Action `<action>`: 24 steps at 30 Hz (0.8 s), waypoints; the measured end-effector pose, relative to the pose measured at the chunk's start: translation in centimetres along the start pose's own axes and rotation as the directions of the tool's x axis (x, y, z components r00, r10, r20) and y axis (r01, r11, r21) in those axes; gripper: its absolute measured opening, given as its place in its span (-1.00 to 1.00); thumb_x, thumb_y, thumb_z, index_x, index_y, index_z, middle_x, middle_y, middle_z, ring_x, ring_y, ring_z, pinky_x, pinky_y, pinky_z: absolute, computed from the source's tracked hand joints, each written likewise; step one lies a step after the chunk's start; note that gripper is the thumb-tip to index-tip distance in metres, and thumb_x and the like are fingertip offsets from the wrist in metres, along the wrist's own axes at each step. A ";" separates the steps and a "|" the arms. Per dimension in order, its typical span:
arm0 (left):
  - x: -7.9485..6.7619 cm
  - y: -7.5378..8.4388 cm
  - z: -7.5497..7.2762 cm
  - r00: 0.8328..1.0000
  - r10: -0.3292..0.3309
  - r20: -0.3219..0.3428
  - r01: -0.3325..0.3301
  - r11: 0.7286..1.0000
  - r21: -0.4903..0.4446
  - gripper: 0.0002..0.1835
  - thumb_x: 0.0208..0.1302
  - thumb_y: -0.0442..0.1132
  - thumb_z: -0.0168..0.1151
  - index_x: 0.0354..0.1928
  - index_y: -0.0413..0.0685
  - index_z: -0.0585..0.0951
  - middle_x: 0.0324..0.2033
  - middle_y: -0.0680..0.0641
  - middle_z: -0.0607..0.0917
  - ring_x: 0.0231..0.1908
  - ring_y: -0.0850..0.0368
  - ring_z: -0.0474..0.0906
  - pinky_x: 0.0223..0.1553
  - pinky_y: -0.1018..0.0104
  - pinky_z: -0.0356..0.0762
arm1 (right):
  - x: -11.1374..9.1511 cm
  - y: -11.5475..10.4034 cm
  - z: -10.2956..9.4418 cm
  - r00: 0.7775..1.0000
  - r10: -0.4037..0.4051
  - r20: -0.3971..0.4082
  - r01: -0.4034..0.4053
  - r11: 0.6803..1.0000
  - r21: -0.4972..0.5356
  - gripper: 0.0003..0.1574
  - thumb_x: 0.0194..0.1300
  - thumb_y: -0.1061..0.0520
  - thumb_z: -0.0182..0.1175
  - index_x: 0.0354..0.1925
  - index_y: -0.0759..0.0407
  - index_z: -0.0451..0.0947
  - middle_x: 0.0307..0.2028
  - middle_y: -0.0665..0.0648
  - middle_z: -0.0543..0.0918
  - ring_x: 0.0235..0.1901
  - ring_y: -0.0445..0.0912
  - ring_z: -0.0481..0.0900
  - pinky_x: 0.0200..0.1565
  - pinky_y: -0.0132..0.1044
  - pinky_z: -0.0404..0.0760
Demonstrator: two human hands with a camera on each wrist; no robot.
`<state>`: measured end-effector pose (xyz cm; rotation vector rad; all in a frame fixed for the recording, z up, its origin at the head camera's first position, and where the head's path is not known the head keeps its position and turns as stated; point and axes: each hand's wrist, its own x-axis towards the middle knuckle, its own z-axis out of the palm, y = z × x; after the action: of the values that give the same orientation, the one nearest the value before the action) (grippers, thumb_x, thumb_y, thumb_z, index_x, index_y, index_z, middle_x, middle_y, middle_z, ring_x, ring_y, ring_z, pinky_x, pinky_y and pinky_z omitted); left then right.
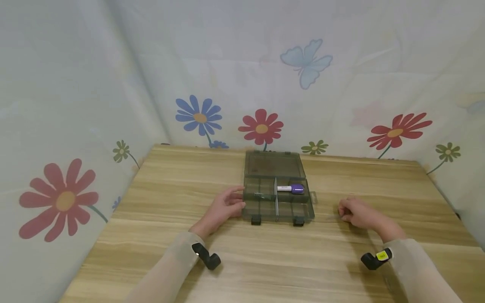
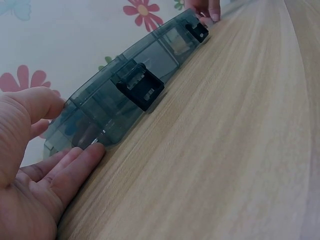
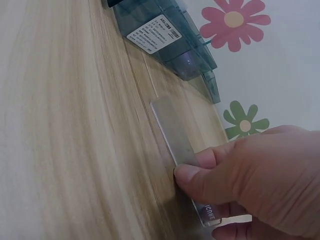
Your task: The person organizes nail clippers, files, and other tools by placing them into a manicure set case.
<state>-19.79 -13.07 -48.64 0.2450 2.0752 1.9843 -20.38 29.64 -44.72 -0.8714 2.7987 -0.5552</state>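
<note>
An organizer box (image 1: 259, 210) of smoky clear plastic stands with its lid (image 1: 274, 164) folded back. Inside, in the right far compartment, a purple nail polish bottle (image 1: 297, 189) with a white cap lies on its side. My left hand (image 1: 221, 208) rests against the box's left end, thumb and fingertips (image 2: 95, 152) touching its wall. To the right of the box, my right hand (image 1: 356, 213) pinches a flat grey nail file (image 3: 172, 127) by one end between thumb and fingers. Letters ending in "ICURE" show near the held end. The file's free end points toward the box.
The wooden table (image 1: 273, 261) ends at a white curtain (image 1: 227, 63) printed with flowers. Two black latches (image 1: 256, 220) hang at the box's front edge, and a clear tab (image 1: 313, 198) juts from its right side. A printed label (image 3: 154, 34) is on that side.
</note>
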 end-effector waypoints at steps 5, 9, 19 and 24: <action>-0.4 0.8 0.0 1.000 -0.005 0.022 0.005 1.000 0.000 -0.39 0.24 -0.28 0.23 0.32 -0.03 0.30 0.15 -0.29 0.40 0.07 -0.10 0.42 -0.16 0.14 0.59 | -0.1 0.1 0.3 0.999 0.014 -0.035 -0.011 0.995 0.099 -0.72 0.05 0.41 0.29 -0.48 0.13 0.41 -0.50 -0.06 0.43 -0.46 -0.21 0.35 -0.44 -0.34 0.41; -0.2 0.4 -0.1 1.000 -0.005 0.007 0.005 1.000 -0.005 -0.40 0.24 -0.30 0.23 0.32 -0.03 0.31 0.13 -0.26 0.42 0.05 -0.08 0.43 -0.17 0.13 0.60 | -0.2 -0.2 0.1 0.997 0.027 -0.066 -0.018 0.992 0.126 -0.76 0.08 0.41 0.26 -0.45 0.16 0.42 -0.49 -0.06 0.45 -0.45 -0.20 0.38 -0.43 -0.31 0.44; -0.1 0.0 -0.1 1.000 0.000 0.003 0.000 1.000 0.003 -0.40 0.23 -0.28 0.24 0.31 -0.01 0.32 0.12 -0.24 0.43 0.05 -0.07 0.44 -0.18 0.12 0.60 | 0.0 -0.8 -0.3 0.992 0.045 -0.120 -0.033 0.994 0.103 -0.80 0.10 0.43 0.23 -0.44 0.18 0.46 -0.48 -0.04 0.47 -0.44 -0.19 0.39 -0.41 -0.27 0.46; 0.1 -0.1 -0.2 1.000 -0.007 0.025 0.008 1.000 -0.007 -0.38 0.24 -0.30 0.22 0.34 -0.07 0.27 0.15 -0.30 0.40 0.05 -0.09 0.42 -0.18 0.13 0.60 | 0.0 -0.9 -0.4 0.986 0.088 -0.142 -0.078 0.994 0.072 -0.81 0.12 0.40 0.23 -0.44 0.18 0.45 -0.49 -0.02 0.45 -0.45 -0.15 0.37 -0.42 -0.24 0.44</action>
<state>-19.95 -13.24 -48.75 0.2589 2.0507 1.9739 -20.06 29.05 -43.98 -0.7249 2.9110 -0.7207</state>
